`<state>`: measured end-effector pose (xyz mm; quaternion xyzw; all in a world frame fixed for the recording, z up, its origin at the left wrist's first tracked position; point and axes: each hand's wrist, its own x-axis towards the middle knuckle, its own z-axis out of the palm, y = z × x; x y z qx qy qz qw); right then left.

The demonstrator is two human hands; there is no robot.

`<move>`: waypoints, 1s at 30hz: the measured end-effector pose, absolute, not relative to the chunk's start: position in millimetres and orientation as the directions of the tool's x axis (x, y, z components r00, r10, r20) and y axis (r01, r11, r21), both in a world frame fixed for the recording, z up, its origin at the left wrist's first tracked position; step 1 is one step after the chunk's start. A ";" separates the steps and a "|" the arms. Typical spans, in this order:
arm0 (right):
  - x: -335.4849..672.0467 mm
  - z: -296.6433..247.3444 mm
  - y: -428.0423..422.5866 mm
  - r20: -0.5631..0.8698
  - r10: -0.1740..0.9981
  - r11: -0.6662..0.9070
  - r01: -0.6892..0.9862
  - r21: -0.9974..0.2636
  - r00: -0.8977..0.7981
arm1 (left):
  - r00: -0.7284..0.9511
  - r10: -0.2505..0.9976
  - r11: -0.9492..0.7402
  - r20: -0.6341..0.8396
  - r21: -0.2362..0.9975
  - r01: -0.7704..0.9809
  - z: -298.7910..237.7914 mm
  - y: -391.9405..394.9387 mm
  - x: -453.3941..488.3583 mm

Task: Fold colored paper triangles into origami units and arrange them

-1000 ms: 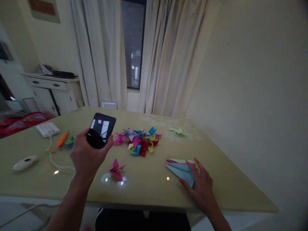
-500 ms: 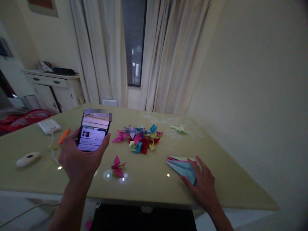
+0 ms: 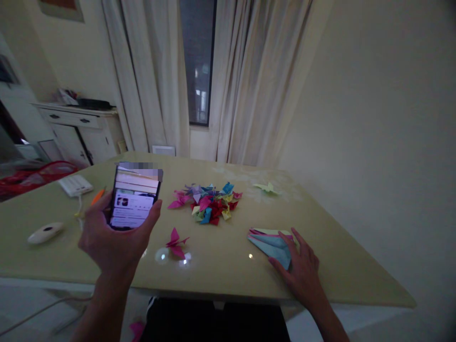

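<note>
My left hand (image 3: pixel 112 240) is wrapped round a black phone (image 3: pixel 134 198) held above the table, its lit screen facing me. My right hand (image 3: pixel 301 268) lies flat with fingers spread on a stack of folded paper sheets (image 3: pixel 271 242), blue on top with pink and pale green under it. A pink paper butterfly (image 3: pixel 175 238) lies between the hands. Further back sits a pile of several coloured paper butterflies (image 3: pixel 208 204), and a pale green one (image 3: pixel 265 187) lies apart to its right.
The yellow-green table (image 3: pixel 221 266) also carries a white oval device (image 3: pixel 45 232), a white power strip (image 3: pixel 74 185) with its cable, and an orange object (image 3: pixel 97 195). A white cabinet (image 3: pixel 80 133) stands at the back left, curtains (image 3: pixel 249 80) and a window behind.
The phone screen went from dark to lit, and my left hand drew it lower and left toward me. My right hand stayed on the paper stack.
</note>
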<state>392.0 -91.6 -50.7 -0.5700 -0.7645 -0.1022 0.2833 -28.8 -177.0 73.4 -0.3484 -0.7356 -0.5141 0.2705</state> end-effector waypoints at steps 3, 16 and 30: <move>391.8 -51.1 -91.6 0.549 0.816 0.322 0.931 -0.171 -0.181 | -0.605 0.217 0.244 0.766 0.557 0.793 73.3 -177.5 -29.8; 392.6 -54.7 -85.2 0.523 0.811 0.369 0.923 -0.109 -0.263 | -0.612 0.237 0.271 0.754 0.554 0.787 74.2 -175.2 -25.1; 393.9 -57.3 -86.5 0.597 0.739 0.434 0.898 -0.068 -0.312 | -0.616 0.222 0.290 0.756 0.552 0.782 62.9 -149.6 -33.3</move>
